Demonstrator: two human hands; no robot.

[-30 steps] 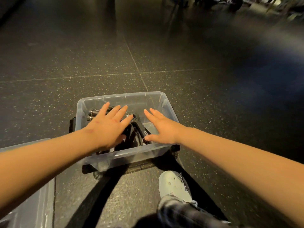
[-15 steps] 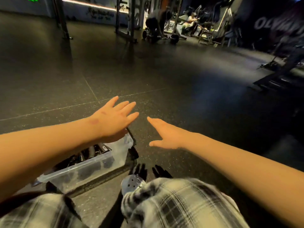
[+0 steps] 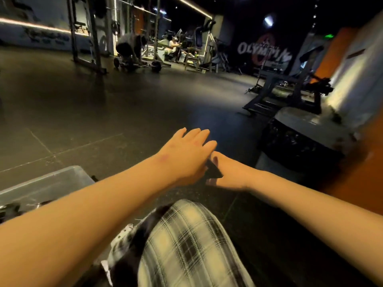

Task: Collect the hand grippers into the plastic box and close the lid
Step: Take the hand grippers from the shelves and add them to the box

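While both arms reach forward over the plaid knee [image 3: 186, 245], left hand [image 3: 186, 156] is flat with fingers straight and together, holding nothing, and overlaps the right hand [image 3: 230, 175]. Right's fingertips are hidden behind the left, and the dark wedge between its thumb and forefinger is probably just floor [image 3: 124, 104], so can't tell if it grips anything. Plastic box [image 3: 51, 181] sits open-topped on the floor at lower left, well apart from both hands, with dark hand grippers [image 3: 10, 210] blurred inside.

Lidless clear plastic box [image 3: 47, 183], dark hand grippers [image 3: 10, 209] inside
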